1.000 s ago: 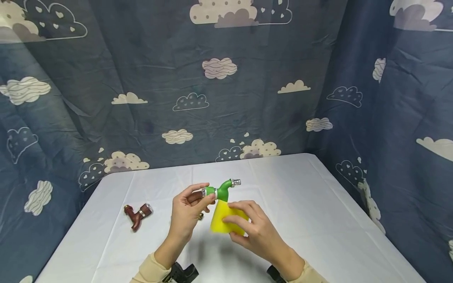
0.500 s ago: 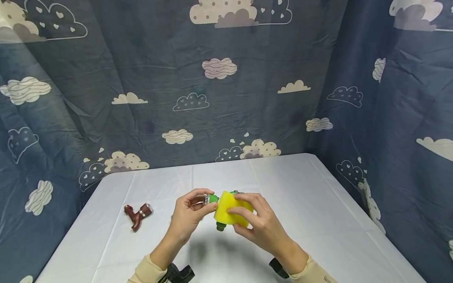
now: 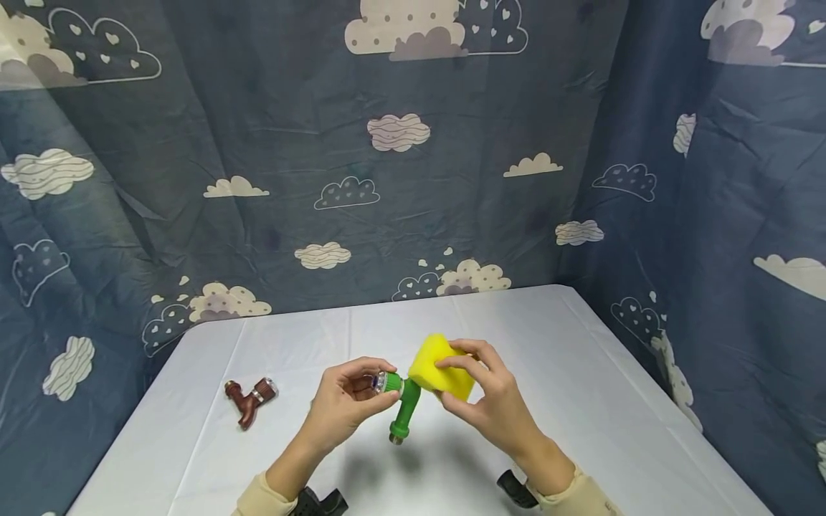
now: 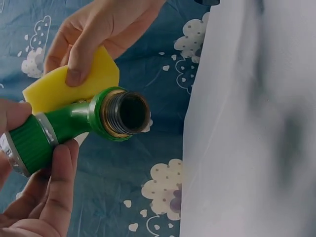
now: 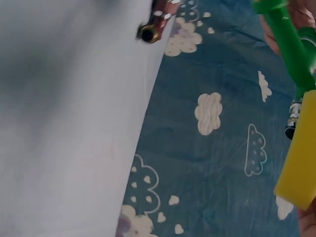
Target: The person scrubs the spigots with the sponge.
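Observation:
My left hand (image 3: 348,398) holds a green tap (image 3: 406,410) above the table by its ribbed knob with the silvery rim. The tap tilts, its threaded end pointing down and toward me; the left wrist view looks into that open thread (image 4: 131,113). In my right hand (image 3: 493,390), thumb and fingers pinch a yellow sponge (image 3: 431,365). The sponge lies against the upper right side of the tap body and covers part of it in the head view. A metal nozzle (image 5: 294,118) sticks out beside the sponge in the right wrist view.
A brown tap (image 3: 248,403) with a silvery-rimmed knob lies on the left of the white-covered table (image 3: 542,358). Behind and beside the table hangs a dark blue curtain (image 3: 452,201) with cloud prints.
The tap has been turned, so its threaded end now shows low and toward me. The sponge has gone from below the tap, across its front, to its upper right side.

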### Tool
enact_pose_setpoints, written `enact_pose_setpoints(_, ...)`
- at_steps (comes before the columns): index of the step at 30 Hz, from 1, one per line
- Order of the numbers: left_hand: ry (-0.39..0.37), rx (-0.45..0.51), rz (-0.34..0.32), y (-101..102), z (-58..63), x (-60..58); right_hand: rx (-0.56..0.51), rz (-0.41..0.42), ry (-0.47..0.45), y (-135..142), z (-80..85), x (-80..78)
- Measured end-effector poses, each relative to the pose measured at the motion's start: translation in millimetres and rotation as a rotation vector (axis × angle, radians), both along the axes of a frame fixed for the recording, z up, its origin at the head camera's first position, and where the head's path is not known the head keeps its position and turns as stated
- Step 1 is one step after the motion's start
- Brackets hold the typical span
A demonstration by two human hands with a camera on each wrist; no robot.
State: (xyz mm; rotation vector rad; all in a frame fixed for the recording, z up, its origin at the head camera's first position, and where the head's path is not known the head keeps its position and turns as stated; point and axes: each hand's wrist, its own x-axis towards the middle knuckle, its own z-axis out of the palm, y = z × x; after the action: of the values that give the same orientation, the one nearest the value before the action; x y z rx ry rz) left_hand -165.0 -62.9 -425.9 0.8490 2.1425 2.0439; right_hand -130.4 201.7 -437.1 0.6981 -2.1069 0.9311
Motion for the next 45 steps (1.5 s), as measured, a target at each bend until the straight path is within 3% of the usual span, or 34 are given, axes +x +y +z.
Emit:
enact_pose_setpoints(3, 0.029, 0.023, -0.042, -2.0, 0.2, -0.7, -0.112, 0.017, -0.151, 1.9, 1.3, -0.4)
enact_pose_setpoints(6, 0.043, 0.051, -0.077, -4.6, -0.1, -1.1, -0.24, 0.086, -0.341, 5.5, 3.1, -2.5)
enact_pose_setpoints(12, 0.02, 0.143, -0.148, -7.5, -1.2, -1.5, -0.632, 0.397, -0.789, 12.3, 6.2, -5.7)
enact_pose_setpoints(15, -0.032, 0.218, -0.192, -5.4, -1.5, 0.1, -0.8, 0.597, -0.911, 12.7, 6.2, -3.8)
enact_pose_setpoints(20, -0.088, 0.356, -0.25, 6.1, -0.6, 2.1, -0.961, 0.936, -0.98, 6.1, 4.1, 0.0)
enact_pose_setpoints(23, -0.097, 0.414, -0.223, 14.2, -0.4, 3.6, -1.022, 1.021, -1.0, -0.5, 2.6, 0.3)
enact_pose_setpoints(31, -0.162, 0.531, -0.056, 29.5, -1.1, 7.2, -1.072, 1.092, -1.017, -10.6, -2.9, -4.0)
enact_pose_setpoints(39, -0.231, 0.591, 0.045, 36.7, -1.6, 9.7, -1.154, 1.157, -1.047, -12.5, -7.0, -6.2)
enact_pose_setpoints(45, -0.324, 0.638, 0.09, 40.5, -2.0, 7.4, -1.234, 1.11, -1.082, -12.5, -11.0, -5.0)
